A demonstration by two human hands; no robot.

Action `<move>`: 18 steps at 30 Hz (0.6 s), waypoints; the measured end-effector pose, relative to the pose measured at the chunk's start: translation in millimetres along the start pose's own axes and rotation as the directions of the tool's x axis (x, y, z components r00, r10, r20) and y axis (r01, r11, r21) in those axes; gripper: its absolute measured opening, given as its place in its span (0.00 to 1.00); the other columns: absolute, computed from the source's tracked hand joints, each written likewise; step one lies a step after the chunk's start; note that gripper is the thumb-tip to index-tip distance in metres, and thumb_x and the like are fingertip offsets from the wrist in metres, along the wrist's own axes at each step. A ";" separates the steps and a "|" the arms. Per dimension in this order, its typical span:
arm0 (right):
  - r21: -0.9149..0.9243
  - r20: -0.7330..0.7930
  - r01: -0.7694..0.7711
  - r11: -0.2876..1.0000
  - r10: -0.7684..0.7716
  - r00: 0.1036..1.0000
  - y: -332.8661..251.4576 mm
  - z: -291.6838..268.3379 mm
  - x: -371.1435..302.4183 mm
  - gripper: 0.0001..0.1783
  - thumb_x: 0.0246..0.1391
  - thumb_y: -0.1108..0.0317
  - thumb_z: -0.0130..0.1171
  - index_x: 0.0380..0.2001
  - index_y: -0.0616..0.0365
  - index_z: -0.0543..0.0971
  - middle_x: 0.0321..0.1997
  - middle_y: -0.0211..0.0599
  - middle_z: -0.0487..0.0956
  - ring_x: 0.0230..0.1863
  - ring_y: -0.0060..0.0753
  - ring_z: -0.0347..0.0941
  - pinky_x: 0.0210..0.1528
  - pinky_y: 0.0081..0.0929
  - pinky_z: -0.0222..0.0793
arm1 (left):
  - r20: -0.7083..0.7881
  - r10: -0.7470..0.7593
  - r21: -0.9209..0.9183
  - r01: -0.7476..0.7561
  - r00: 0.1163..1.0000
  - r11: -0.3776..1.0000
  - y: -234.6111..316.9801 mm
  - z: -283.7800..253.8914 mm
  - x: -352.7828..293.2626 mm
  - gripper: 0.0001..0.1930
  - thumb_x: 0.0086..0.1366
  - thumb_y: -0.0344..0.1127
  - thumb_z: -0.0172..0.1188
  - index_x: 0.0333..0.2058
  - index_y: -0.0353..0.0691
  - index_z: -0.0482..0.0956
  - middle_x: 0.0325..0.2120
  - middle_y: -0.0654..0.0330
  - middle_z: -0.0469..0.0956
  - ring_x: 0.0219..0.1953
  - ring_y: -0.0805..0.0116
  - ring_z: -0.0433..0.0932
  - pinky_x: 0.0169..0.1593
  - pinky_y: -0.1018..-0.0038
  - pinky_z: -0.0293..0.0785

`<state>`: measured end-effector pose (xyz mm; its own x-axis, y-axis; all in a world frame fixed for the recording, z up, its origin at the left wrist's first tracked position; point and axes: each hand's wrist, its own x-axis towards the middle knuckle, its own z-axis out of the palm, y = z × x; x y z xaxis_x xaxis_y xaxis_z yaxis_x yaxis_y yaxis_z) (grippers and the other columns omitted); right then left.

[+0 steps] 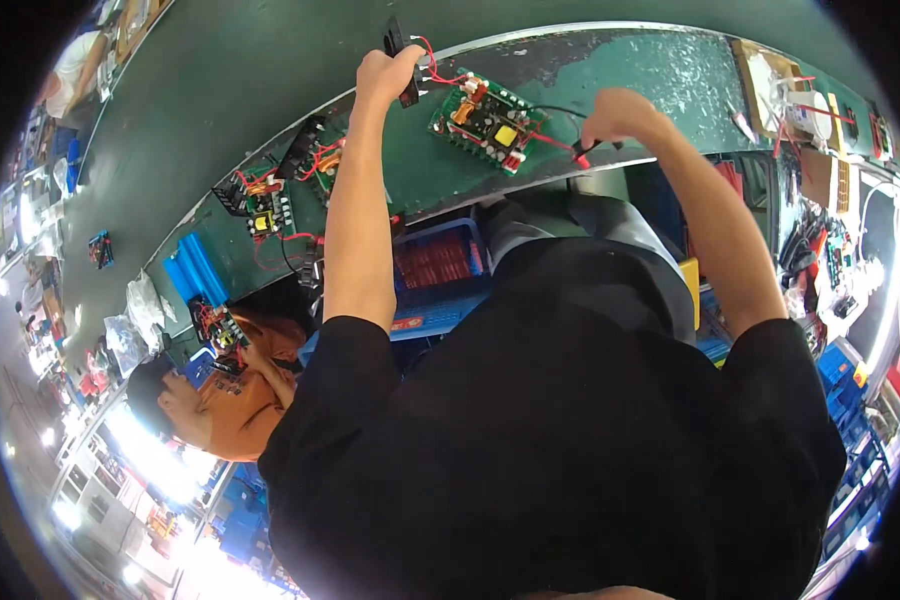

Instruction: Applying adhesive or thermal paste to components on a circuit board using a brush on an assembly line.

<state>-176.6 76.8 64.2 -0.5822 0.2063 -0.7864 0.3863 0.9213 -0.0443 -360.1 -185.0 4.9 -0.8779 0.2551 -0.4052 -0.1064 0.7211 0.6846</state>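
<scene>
My left hand point(384, 76) is closed around a black plastic panel point(410, 92), held up at the far side of the bench. Red wires point(432, 62) link that panel to a green circuit board point(490, 124) lying flat on the bench. The board carries a yellow-topped transformer and orange and white parts. To its right, my right hand point(625, 116) pinches the ends of the red and black leads point(582, 152) that come off the board, low over the bench's near edge. Its fingertips are partly hidden.
More wired boards point(263, 205) lie to the left along the green bench point(420, 165), by a blue finned housing point(194, 270). A co-worker in an orange shirt point(245, 405) handles another board there. Below the edge is a blue crate point(435, 262). Cardboard boxes point(760, 85) stand at right.
</scene>
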 end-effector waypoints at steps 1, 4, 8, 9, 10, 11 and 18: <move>-0.048 0.001 0.019 0.999 -0.019 1.000 13.3 -4.7 5.4 0.21 0.33 0.49 0.68 0.22 0.57 0.83 0.23 0.42 0.80 0.25 0.39 0.77 0.29 0.34 0.73 | -0.024 0.004 0.001 -0.004 1.000 1.000 7.2 7.5 -5.1 0.28 0.48 0.54 0.63 0.20 0.26 0.78 0.17 0.56 0.76 0.21 0.67 0.74 0.27 0.71 0.69; -0.074 0.029 -0.008 0.997 0.010 1.000 42.7 -25.1 9.0 0.18 0.34 0.52 0.68 0.17 0.58 0.80 0.18 0.39 0.77 0.19 0.34 0.73 0.22 0.33 0.69 | -0.060 0.020 -0.009 -0.021 0.998 1.000 15.2 34.3 -13.4 0.28 0.48 0.54 0.64 0.21 0.25 0.78 0.17 0.56 0.76 0.20 0.67 0.76 0.27 0.71 0.72; -0.179 0.151 0.058 0.982 -0.031 0.988 93.9 -52.3 32.8 0.18 0.37 0.56 0.68 0.19 0.61 0.78 0.18 0.39 0.74 0.18 0.32 0.69 0.22 0.32 0.69 | -0.035 -0.111 -0.174 0.104 0.993 0.979 39.0 82.5 -29.4 0.26 0.50 0.52 0.65 0.22 0.25 0.78 0.20 0.55 0.77 0.21 0.68 0.77 0.25 0.70 0.75; -0.177 0.150 0.069 0.982 -0.042 0.988 108.4 -58.3 45.3 0.18 0.37 0.56 0.68 0.19 0.61 0.78 0.18 0.39 0.74 0.18 0.32 0.69 0.22 0.32 0.69 | -0.043 -0.115 -0.168 0.107 0.992 0.980 48.4 96.1 -34.7 0.26 0.50 0.52 0.65 0.22 0.25 0.78 0.20 0.55 0.77 0.21 0.68 0.77 0.25 0.70 0.75; -0.257 0.204 0.117 0.959 -0.065 0.977 122.3 -64.2 57.5 0.18 0.38 0.55 0.68 0.21 0.61 0.78 0.21 0.42 0.75 0.21 0.36 0.71 0.25 0.35 0.70 | -0.005 -0.169 -0.321 0.158 0.986 0.934 57.2 109.9 -41.3 0.25 0.51 0.51 0.65 0.25 0.26 0.78 0.22 0.54 0.77 0.21 0.67 0.78 0.26 0.68 0.77; -0.320 0.261 0.162 0.934 -0.077 0.962 137.8 -64.0 67.4 0.18 0.40 0.55 0.67 0.23 0.61 0.79 0.23 0.45 0.75 0.24 0.40 0.73 0.28 0.37 0.71 | 0.050 -0.208 -0.456 0.208 0.977 0.865 63.0 125.0 -45.8 0.25 0.51 0.50 0.65 0.27 0.26 0.78 0.24 0.54 0.78 0.22 0.66 0.79 0.28 0.66 0.78; -0.484 -0.205 0.191 0.854 -0.323 0.924 193.8 -74.3 99.5 0.15 0.32 0.64 0.70 0.28 0.57 0.84 0.33 0.44 0.82 0.39 0.45 0.80 0.36 0.41 0.76 | 0.074 -0.443 -0.700 0.363 0.894 0.615 60.8 195.1 -54.7 0.22 0.54 0.46 0.63 0.37 0.30 0.75 0.29 0.52 0.78 0.28 0.61 0.80 0.32 0.60 0.80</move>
<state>-212.9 300.4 23.1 -0.8094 -0.0394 -0.5859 -0.1274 0.9858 0.1098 -227.5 -29.4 -49.5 -0.7030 -0.0439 -0.7098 -0.7105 0.0855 0.6985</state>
